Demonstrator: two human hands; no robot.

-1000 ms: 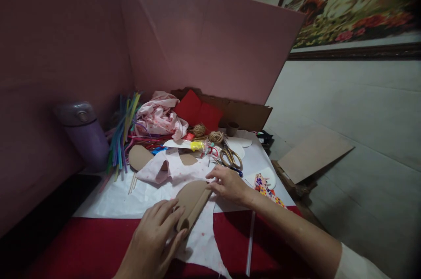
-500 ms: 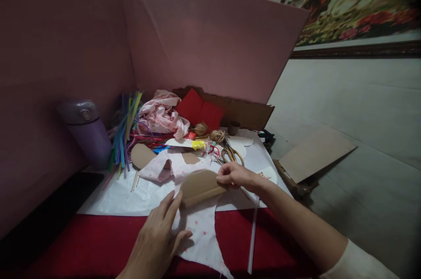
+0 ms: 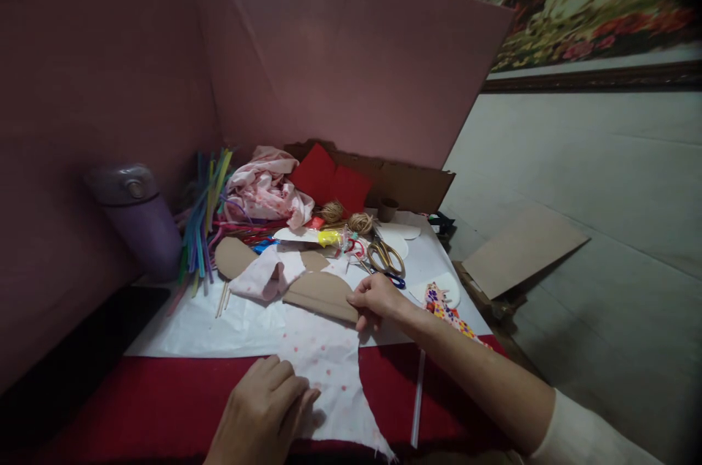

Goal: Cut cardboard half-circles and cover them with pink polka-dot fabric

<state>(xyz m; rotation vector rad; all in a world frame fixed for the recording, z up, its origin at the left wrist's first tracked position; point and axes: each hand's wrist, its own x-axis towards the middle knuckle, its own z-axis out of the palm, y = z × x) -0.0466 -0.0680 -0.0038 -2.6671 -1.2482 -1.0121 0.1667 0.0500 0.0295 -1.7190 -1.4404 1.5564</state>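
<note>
My right hand (image 3: 378, 303) pinches the right end of a half-round piece of brown cardboard (image 3: 321, 295). Under the cardboard, a strip of white cloth with pink dots (image 3: 323, 359) runs over the table's near edge. My left hand (image 3: 263, 406) is at the cloth's left side, fingers loosely bent and thumb apart, apparently gripping nothing; part of its fingers is hidden. Just behind the cardboard are a folded flap of pale pink cloth (image 3: 263, 276) and a smaller piece of cardboard (image 3: 314, 261). Gold-handled scissors (image 3: 387, 258) lie beyond my right hand.
Pipe cleaners (image 3: 202, 227) and a purple bottle (image 3: 143, 227) stand at the left. Crumpled pink cloth (image 3: 266, 191), red sheets (image 3: 332, 180) and twine balls (image 3: 360, 223) lie at the back. Floral cloth (image 3: 447, 310) is right; a clear stick (image 3: 418, 399) overhangs the near edge.
The cardboard has moved left and slightly back and now lies flatter on the cloth. My left hand has drawn back from it, its fingers curling. My right hand keeps its pinch.
</note>
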